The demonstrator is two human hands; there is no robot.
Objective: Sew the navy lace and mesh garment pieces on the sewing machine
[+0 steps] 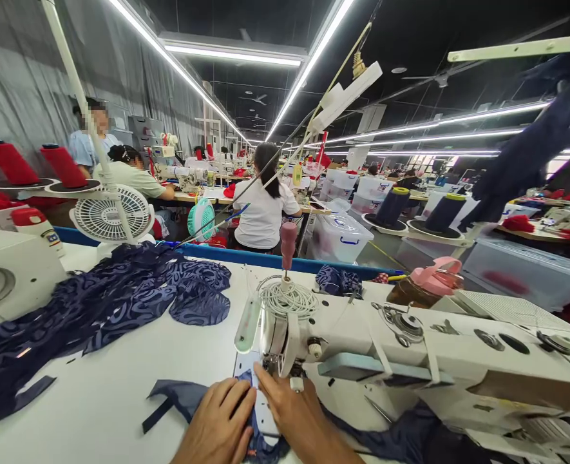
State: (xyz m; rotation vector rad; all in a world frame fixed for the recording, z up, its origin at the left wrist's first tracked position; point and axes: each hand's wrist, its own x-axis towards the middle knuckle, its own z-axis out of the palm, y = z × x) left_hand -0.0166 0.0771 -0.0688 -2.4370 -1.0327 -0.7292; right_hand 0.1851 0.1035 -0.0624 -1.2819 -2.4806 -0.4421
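Observation:
My left hand [219, 422] lies flat on a piece of dark blue fabric [183, 398] at the near edge of the white table [101, 393], fingers pointing toward the needle. My right hand [297, 415] presses the same fabric just in front of the presser foot, fingers together and stretched out. The white sewing machine [410, 348] runs from the needle head off to the right. A pile of dark blue patterned fabric [105, 303] is spread over the table to the left.
A small white fan [111, 216] and red thread cones [62, 166] stand at the back left. A pink-lidded bottle [429, 280] sits behind the machine. Other people sit sewing at tables beyond. Clear plastic bins [340, 237] stand on the aisle floor.

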